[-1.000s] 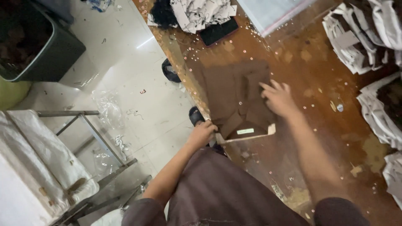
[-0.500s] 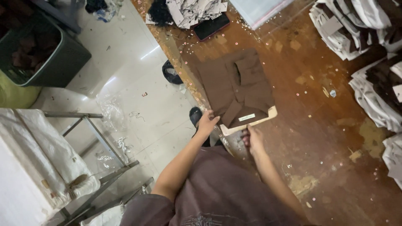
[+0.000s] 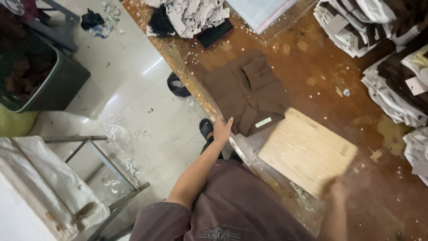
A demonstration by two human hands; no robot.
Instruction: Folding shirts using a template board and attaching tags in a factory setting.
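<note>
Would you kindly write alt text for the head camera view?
A person's left hand rests at the table edge beside a folded brown garment, while the blurred right hand is at a pale wooden board.

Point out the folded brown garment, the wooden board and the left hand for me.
folded brown garment (image 3: 243, 91), head view, middle of the fabric.
wooden board (image 3: 307, 151), head view, centre of its face.
left hand (image 3: 221, 129), head view, back of the hand.

Folded garment (image 3: 247, 91) laid on table (image 3: 321, 71), near its left edge; board (image 3: 307, 149) placed just right and nearer, touching garment's near corner; left hand (image 3: 221, 129) set at table edge, left of garment; right hand (image 3: 337, 191) at board's near edge; stacked clothes (image 3: 392, 53) far right; bin (image 3: 38, 78) on floor, far left.
</note>
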